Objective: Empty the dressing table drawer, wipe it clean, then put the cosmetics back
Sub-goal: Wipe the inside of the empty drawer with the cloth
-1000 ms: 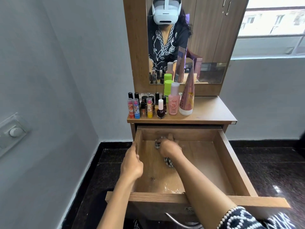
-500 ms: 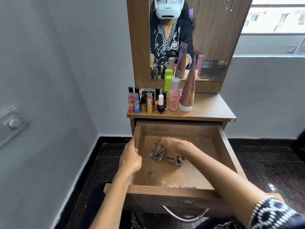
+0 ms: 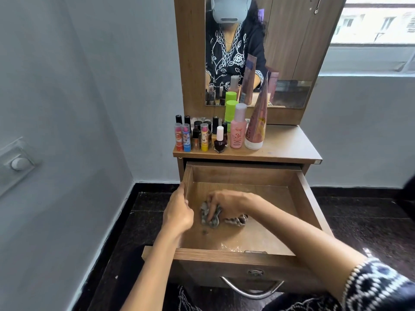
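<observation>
- Two hands inside the pulled-out drawer (image 3: 311, 212): left hand (image 3: 178, 213) curled over the left wall near its back corner, gripping that edge; right hand (image 3: 226, 204) pressing a crumpled patterned cloth (image 3: 212, 215) onto the drawer floor, fingers bunched around it, toward the left side, about midway between back and front.
- Bare wood across the right half of the drawer floor, up to the right wall and the back wall; a wet sheen along the front edge.
- Low walls on all four sides; metal handle (image 3: 251, 290) hanging below the front panel.
- Cosmetics (image 3: 202, 136) packed upright on the left half of the dressing table top (image 3: 289, 149), close to its front edge: lip balms, nail polish, a pink bottle (image 3: 238, 129), a green bottle (image 3: 231, 108) and a tall tube (image 3: 257, 124) leaning toward the mirror (image 3: 287, 52).
- Right half of the top bare wood to its right corner.
- Grey wall tight on the left, dark floor beneath.
</observation>
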Tool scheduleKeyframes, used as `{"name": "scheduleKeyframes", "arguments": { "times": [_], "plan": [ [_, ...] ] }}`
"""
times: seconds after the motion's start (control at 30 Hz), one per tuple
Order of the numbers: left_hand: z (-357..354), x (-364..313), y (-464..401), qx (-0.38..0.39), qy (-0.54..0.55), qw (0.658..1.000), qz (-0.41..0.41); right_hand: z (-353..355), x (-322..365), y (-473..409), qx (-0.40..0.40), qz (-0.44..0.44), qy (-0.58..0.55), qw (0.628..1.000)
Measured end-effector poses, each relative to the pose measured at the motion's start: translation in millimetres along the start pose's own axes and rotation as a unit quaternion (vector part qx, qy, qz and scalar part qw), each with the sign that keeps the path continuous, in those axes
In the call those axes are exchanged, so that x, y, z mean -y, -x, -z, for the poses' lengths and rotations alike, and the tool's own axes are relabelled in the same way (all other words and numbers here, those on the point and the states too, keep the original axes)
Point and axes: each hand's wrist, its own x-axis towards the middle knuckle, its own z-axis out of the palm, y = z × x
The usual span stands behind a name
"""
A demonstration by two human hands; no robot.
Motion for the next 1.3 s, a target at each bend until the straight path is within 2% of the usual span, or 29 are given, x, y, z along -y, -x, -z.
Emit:
{"name": "scheduleKeyframes", "arguments": {
  "times": [0.07, 0.13, 0.3, 0.37, 0.47, 0.53, 0.67, 0.83, 0.9, 1.0, 1.07, 1.13, 1.3],
  "plan": [
    [0, -1, 0, -0.003, -0.004, 1.0, 0.001, 2, 4, -9, -0.042, -0.019, 0.003, 0.999],
    [1, -1, 0, -0.003, -0.004, 1.0, 0.007, -6, 16, -12, -0.043, -0.011, -0.001, 0.999],
    [0, 0, 0, 0.001, 0.001, 1.0, 0.007, -27, 26, 7, 0.066, 0.097, 0.01, 0.993],
    [0, 0, 0, 0.001, 0.001, 1.0, 0.009, -17, 11, 8, 0.067, 0.065, 0.013, 0.996],
    [0, 0, 0, 0.001, 0.004, 1.0, 0.008, -1, -1, -1, -0.01, -0.008, 0.002, 1.0],
    [1, 0, 0, 0.0, 0.0, 1.0, 0.005, -1, 6, -9, -0.042, -0.027, -0.008, 0.999],
    [1, 0, -1, 0.0, 0.0, 1.0, 0.012, -19, 31, -11, -0.017, -0.005, -0.014, 1.0],
    [-1, 1, -1, -0.002, -0.004, 1.0, 0.006, -27, 27, 1, 0.089, 0.009, 0.026, 0.996],
    [-2, 3, -2, -0.004, -0.003, 1.0, -0.001, -20, 19, -3, 0.076, -0.028, 0.016, 0.997],
    [-2, 4, -3, -0.007, -0.001, 1.0, -0.007, -10, 16, -19, 0.006, -0.11, 0.016, 0.994],
    [-2, 4, -4, -0.01, -0.001, 1.0, -0.007, -9, 26, -24, 0.006, -0.124, 0.03, 0.992],
    [-2, 4, -4, -0.011, -0.006, 1.0, -0.004, -15, 38, -20, 0.028, -0.108, 0.044, 0.993],
    [-4, 3, -4, -0.013, -0.005, 1.0, 0.007, -32, 49, 4, 0.122, 0.019, 0.028, 0.992]
  ]
}}
